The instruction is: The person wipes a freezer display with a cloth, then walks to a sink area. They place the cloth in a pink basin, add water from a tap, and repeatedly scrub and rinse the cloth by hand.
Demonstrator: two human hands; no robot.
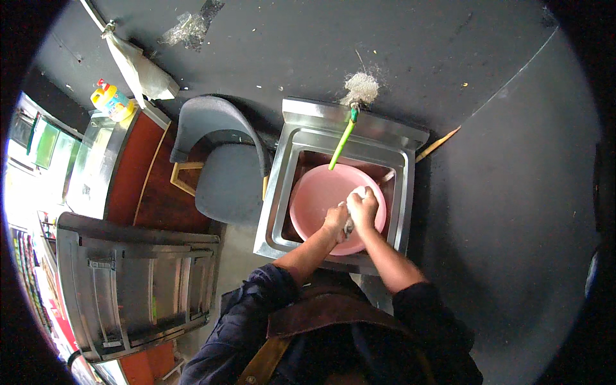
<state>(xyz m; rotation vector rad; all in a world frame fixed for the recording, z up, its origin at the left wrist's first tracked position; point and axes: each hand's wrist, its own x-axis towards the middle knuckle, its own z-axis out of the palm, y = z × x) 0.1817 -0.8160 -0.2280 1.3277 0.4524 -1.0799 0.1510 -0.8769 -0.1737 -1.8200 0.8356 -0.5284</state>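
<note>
Both my hands are over the right half of a pink plastic basin (313, 197), which sits in a stainless steel sink (276, 216). My right hand (363, 207) is closed around a wet, whitish cloth (356, 192). Close beside it, my left hand (338, 216) grips another part of what looks like the same cloth, and a darker piece hangs between the hands. A bright green hose (341, 144) runs from the wall tap (354, 106) down to the basin's far rim. Whether water flows from it I cannot tell.
A grey chair (228, 178) stands left of the sink. Farther left are a counter with a yellow pump bottle (113, 102) and a large grey plastic bin or crate (139, 284). A dark wall (505, 168) rises behind and to the right. A white cloth bundle (139, 67) hangs at upper left.
</note>
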